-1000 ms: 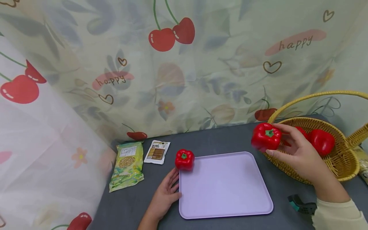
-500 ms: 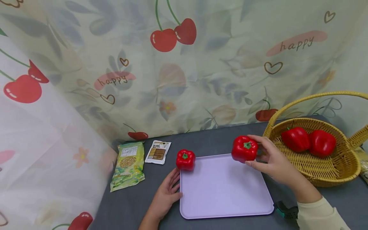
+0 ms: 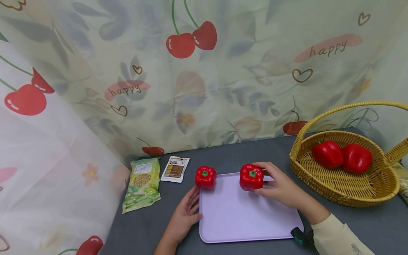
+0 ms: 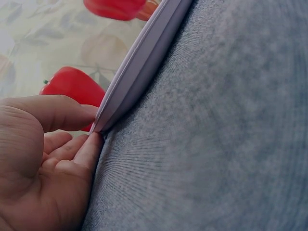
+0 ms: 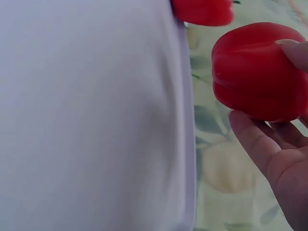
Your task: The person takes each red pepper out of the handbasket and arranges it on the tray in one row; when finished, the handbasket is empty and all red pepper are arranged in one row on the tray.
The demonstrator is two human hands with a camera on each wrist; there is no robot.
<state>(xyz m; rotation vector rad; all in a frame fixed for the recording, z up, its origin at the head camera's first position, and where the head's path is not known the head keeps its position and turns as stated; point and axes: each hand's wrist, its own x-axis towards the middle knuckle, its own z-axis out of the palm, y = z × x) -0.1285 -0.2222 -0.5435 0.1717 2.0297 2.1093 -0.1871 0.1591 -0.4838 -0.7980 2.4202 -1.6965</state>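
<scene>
Right hand [image 3: 282,186] gripping a pepper [image 3: 251,179] at the far rim of the tray [image 3: 248,221]; released loosely, it might roll into the other pepper [image 3: 205,177], left of the grip.

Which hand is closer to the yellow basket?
Right. The right hand is left of the basket, holding a red pepper near the far edge of the tray; the left hand is farther off, at the tray's left edge.

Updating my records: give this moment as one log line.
right hand: holds pepper near far edge of tray; left hand: touches tray's left edge; second pepper: far-left corner; basket: two peppers
</scene>
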